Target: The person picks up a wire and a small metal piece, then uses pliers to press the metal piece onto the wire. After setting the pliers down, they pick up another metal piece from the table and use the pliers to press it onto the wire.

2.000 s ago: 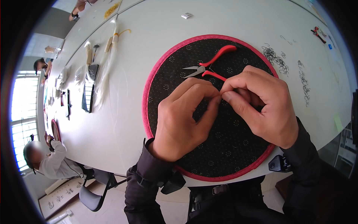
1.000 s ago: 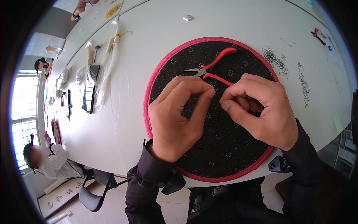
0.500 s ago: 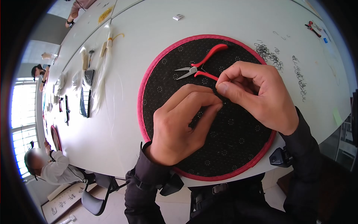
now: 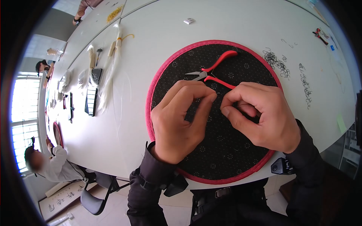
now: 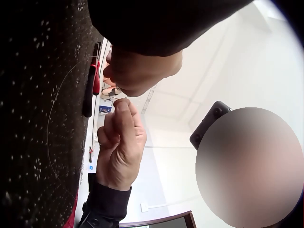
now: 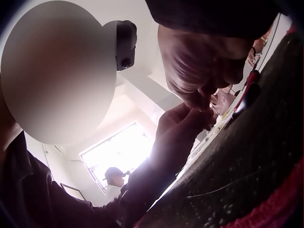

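Both hands hover over a round black mat [image 4: 226,150] with a red rim. The left hand [image 4: 181,120] has thumb and forefinger pinched together on something too small to make out. Close beside it, the right hand [image 4: 264,115] also brings thumb and forefinger together; what lies between them cannot be told. A narrow gap separates the fingertips in the head view. Above the hands, red-handled pliers [image 4: 222,59] lie on the mat with jaws apart, partly behind the left fingers. In the left wrist view a thin clear thread [image 5: 48,128] curves over the mat.
Small dark curled pieces [image 4: 277,64] lie right of the mat, more [image 4: 306,88] beyond them. Other pliers [image 4: 320,36] are at the far right. Pale fibre bundles [image 4: 111,71] and a phone [image 4: 91,98] lie left. A person [image 4: 56,162] sits at the left.
The fingertips met two seconds ago and now stand apart. Since half a second ago, the left hand has moved slightly left and the right hand lower in the view. The pliers remain on the mat.
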`<state>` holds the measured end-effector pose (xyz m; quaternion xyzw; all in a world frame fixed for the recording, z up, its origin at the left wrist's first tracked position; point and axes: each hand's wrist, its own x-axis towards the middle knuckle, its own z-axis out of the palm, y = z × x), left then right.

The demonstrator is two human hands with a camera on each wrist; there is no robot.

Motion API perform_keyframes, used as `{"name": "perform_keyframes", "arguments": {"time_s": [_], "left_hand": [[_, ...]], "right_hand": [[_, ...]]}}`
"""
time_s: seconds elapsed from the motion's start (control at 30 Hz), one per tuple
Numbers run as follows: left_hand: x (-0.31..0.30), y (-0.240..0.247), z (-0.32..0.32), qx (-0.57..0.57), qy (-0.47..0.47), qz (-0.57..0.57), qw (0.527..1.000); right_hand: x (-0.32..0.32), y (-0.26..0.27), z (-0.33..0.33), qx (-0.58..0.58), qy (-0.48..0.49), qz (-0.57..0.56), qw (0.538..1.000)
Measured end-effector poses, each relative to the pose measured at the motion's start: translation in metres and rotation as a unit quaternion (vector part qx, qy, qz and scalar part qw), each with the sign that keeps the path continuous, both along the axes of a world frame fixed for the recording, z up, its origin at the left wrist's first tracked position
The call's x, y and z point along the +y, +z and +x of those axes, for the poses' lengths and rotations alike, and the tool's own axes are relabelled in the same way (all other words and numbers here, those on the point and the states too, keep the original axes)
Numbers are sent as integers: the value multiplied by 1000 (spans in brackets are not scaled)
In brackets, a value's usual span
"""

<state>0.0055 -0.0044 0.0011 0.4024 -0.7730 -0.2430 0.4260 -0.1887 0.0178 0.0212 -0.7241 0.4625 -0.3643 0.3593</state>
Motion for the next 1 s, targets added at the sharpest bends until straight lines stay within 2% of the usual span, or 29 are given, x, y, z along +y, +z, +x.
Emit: {"name": "perform_keyframes", "arguments": {"time_s": [0.2, 0.4, 0.63, 0.73, 0.83, 0.93, 1.0], "left_hand": [[3, -2, -5, -37, -51, -28, 998], [10, 4, -10, -41, -88, 2, 995], [9, 10, -5, 10, -79, 19, 997], [6, 7, 1, 28, -47, 24, 998], [3, 4, -1, 24, 0, 10, 1000], [1, 1, -2, -22, 2, -26, 999], [1, -1, -3, -37, -32, -38, 998]], "right_hand": [[-3, 0, -6, -8, 4, -53, 999], [-9, 0, -16, -39, -8, 63, 997], [-12, -3, -14, -77, -30, 156, 984], [-8, 1, -12, -45, -20, 144, 988], [-3, 0, -6, -12, -3, 50, 999], [-1, 2, -3, 17, 10, -29, 999], [-1, 1, -2, 22, 8, -73, 997]]}}
